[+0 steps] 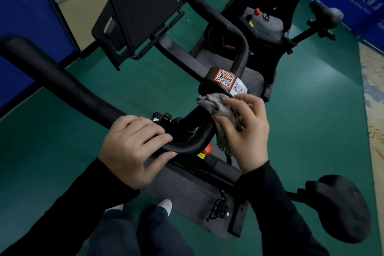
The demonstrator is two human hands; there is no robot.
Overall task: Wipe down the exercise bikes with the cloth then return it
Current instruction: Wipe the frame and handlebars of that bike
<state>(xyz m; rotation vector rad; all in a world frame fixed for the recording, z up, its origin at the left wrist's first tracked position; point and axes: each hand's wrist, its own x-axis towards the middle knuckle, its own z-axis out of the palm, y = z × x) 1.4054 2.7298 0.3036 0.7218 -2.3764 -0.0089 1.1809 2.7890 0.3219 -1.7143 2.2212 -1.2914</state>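
I stand beside a black exercise bike whose curved handlebar point(68, 87) runs from the upper left to the centre. My left hand point(133, 147) grips the bar near its bend. My right hand point(247, 129) holds a crumpled grey cloth point(218, 106) against the handlebar's centre, just below two QR code stickers point(225, 78). The bike's black screen mount point(137, 6) stands above, its saddle point(342, 208) at the lower right.
A second exercise bike point(268, 27) stands behind, with its saddle point(326, 15) at the upper right. Blue panels point(18, 16) line the left and far right. The floor point(311, 110) is green, with a patterned mat point(374, 110) along the right edge. My shoes point(165, 206) are below.
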